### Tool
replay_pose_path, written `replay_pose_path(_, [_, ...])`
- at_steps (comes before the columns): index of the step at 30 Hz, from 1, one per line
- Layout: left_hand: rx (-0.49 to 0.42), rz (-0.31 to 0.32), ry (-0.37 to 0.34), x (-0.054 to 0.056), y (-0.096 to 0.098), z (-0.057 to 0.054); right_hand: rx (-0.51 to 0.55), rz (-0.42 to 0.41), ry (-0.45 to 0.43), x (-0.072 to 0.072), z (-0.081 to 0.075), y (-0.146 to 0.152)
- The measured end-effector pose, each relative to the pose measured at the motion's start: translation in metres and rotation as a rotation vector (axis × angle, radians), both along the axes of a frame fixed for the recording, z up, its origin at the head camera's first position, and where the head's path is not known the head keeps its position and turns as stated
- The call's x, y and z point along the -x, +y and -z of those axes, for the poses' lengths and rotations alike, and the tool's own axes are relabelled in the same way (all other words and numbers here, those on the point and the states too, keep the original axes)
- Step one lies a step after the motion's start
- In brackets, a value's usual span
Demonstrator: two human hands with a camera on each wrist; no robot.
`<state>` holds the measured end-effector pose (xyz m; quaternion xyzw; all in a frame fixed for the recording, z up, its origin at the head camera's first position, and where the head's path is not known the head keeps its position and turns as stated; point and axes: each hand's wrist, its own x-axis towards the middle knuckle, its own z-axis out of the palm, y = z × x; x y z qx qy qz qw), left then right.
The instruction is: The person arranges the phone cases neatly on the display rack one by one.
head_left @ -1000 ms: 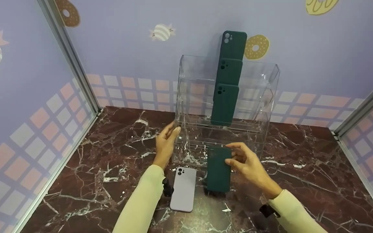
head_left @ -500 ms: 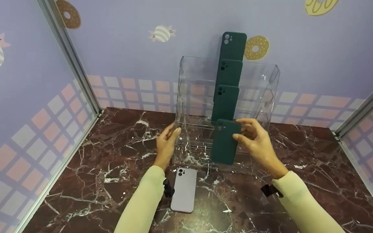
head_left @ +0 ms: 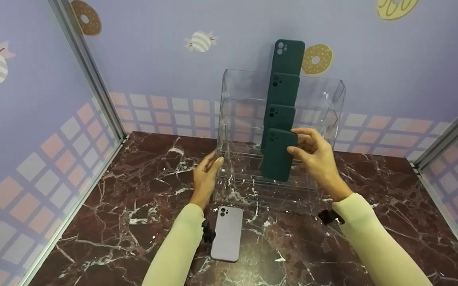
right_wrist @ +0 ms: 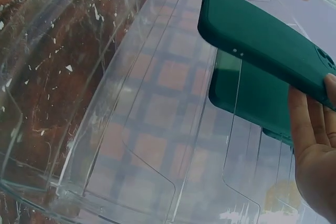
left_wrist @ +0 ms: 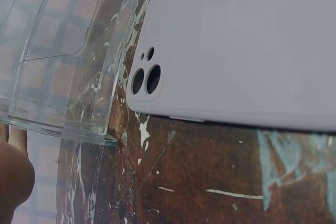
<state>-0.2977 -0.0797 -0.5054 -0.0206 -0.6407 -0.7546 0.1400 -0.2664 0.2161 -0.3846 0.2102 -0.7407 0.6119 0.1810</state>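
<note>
Pinched at its right edge by my right hand (head_left: 318,163) is a dark green phone case (head_left: 278,159), tilted upright in front of the clear stepped rack (head_left: 241,119). In the right wrist view the held case (right_wrist: 252,35) hangs apart from the green case (right_wrist: 226,85) behind it. Several matching cases (head_left: 282,95) stand in the rack's upper tiers, each overlapping the one behind. My left hand (head_left: 206,176) rests against the rack's left side; in the left wrist view its fingers (left_wrist: 18,139) lie outside the clear panel. A lavender phone case (head_left: 227,234) lies on the marbled tabletop.
The tabletop (head_left: 133,238) is dark red marble pattern. A lilac wall (head_left: 153,59) stands close behind the rack, and metal-framed side panels (head_left: 86,75) bound the left and right. The lavender case lies near my left wrist, in front of the rack.
My right hand has carried the green phone case up and away from me, from low before the rack to overlapping the lowest racked case. The left hand has stayed at the rack's side.
</note>
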Motion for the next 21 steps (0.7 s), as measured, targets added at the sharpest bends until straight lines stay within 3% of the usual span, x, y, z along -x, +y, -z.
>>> replay_pose_path(12, [0.015,-0.004,0.005,-0.001,0.0,0.0,0.039,0.005,0.029,0.018,0.007,-0.002])
replay_pose_path(21, [0.014,0.006,0.01,-0.002,0.0,-0.002,0.051,-0.006,0.019,0.026,0.022,-0.002])
